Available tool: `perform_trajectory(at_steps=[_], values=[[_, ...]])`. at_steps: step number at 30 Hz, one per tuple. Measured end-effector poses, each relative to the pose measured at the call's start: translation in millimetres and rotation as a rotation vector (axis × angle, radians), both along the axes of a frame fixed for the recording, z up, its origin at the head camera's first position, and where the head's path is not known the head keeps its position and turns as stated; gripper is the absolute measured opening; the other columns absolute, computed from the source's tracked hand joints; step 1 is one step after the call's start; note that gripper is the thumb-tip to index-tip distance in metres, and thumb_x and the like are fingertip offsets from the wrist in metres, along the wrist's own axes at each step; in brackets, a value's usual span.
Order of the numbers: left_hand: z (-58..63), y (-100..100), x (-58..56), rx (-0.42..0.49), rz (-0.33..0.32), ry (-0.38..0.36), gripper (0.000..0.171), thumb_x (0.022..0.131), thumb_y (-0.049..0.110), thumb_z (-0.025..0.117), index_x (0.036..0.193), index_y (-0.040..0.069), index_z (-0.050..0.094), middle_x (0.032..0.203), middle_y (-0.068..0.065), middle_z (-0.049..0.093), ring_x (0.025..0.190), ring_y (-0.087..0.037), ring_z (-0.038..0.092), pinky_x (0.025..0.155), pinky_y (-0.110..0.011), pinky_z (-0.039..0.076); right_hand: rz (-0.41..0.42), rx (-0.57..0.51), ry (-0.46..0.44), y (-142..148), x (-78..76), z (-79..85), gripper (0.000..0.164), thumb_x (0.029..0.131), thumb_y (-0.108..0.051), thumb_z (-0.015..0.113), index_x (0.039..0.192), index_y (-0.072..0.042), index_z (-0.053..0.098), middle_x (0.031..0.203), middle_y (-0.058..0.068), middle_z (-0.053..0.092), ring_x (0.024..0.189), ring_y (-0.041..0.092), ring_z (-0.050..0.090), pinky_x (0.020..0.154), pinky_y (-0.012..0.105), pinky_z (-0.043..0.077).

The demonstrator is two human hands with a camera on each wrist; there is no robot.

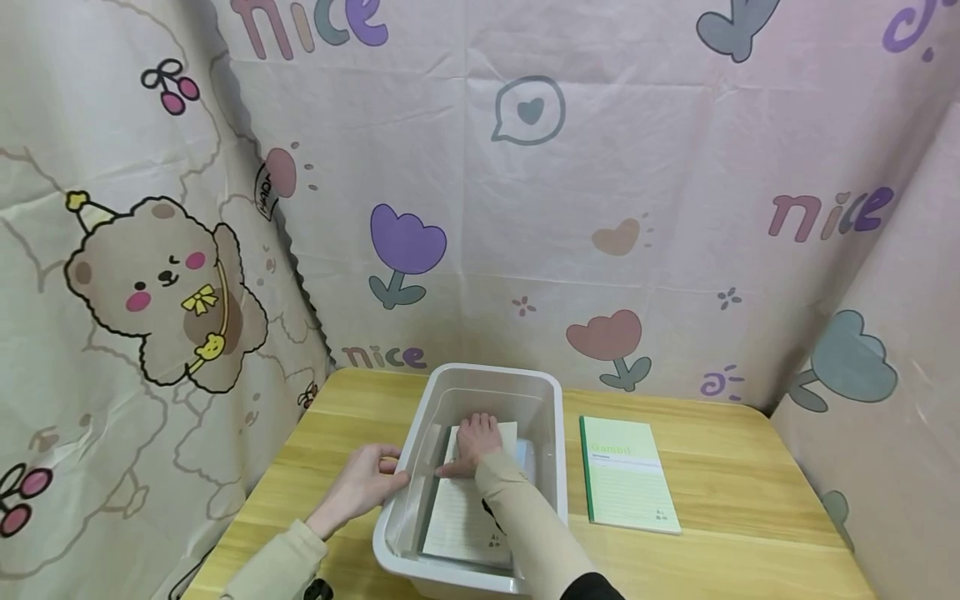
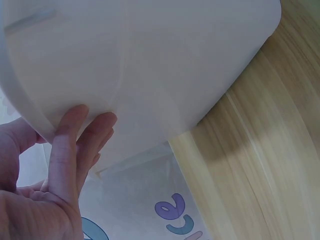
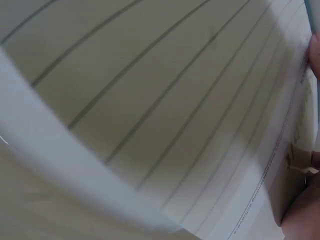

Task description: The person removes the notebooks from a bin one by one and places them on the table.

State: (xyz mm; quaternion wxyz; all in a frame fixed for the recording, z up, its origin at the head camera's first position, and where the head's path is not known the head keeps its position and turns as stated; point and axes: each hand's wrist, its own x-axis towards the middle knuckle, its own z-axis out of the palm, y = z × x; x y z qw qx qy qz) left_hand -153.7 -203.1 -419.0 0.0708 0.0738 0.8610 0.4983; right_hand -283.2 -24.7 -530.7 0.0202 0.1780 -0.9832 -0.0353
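Though pale, a plainly lined notebook (image 1: 459, 514)

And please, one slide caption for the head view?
Left hand holding the bin's rim, right hand on a notebook inside, another notebook alongside.

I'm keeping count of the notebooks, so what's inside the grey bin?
Inside the bin lies a lined notebook, partly covered by the right hand and sleeve. Something pale blue shows beside it. What lies beneath the notebook is covered.
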Motion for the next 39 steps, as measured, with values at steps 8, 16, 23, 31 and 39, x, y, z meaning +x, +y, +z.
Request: perform_trajectory(at_steps=[8,16,23,31,39], values=[[-0.3,-1,-1.2,0.000,-0.021,-0.014,0.045,0.087,0.004,0.062,0.124,-0.020,0.056,0.099,-0.029,0.074,0.077,-0.022,0.075,0.058,-0.029,0.062,-0.080,-0.041,0.026,3,-1.3,6.2,0.092,0.068,-0.089,0.059,0.113,-0.009,0.060,0.110,0.010,0.066,0.105,0.024,0.059,0.095,0.036,0.046],[1.0,-1,0.3,0.013,-0.023,-0.010,0.045,0.087,0.003,0.062,0.125,-0.021,0.055,0.101,-0.032,0.073,0.080,-0.029,0.076,0.060,-0.033,0.063,-0.103,-0.034,0.088,2,-5.7,10.1,0.084,0.067,-0.086,0.062,0.106,-0.011,0.058,0.103,0.010,0.067,0.098,0.025,0.061,0.090,0.036,0.046],[1.8,-1,0.2,0.008,-0.024,-0.003,0.045,0.087,0.003,0.062,0.124,-0.021,0.055,0.099,-0.031,0.074,0.080,-0.029,0.076,0.060,-0.034,0.064,-0.074,-0.018,0.132,3,-6.0,24.8,0.076,0.067,-0.081,0.068,0.099,-0.012,0.057,0.098,0.009,0.068,0.095,0.025,0.061,0.085,0.037,0.046],[1.8,0,0.6,0.006,-0.024,-0.001,0.043,0.087,0.002,0.062,0.123,-0.021,0.056,0.097,-0.031,0.074,0.080,-0.029,0.076,0.060,-0.035,0.064,-0.065,-0.034,0.164,9,-7.5,43.6,0.077,0.069,-0.079,0.067,0.108,-0.012,0.061,0.110,0.012,0.071,0.104,0.027,0.063,0.093,0.039,0.048],[1.3,0,-0.4,0.001,-0.021,-0.002,0.044,0.087,0.002,0.062,0.123,-0.021,0.055,0.097,-0.030,0.074,0.080,-0.029,0.076,0.060,-0.035,0.064,-0.016,-0.031,0.222,12,-8.2,62.2,0.071,0.070,-0.079,0.065,0.096,-0.013,0.057,0.096,0.009,0.069,0.091,0.026,0.061,0.081,0.037,0.046]])
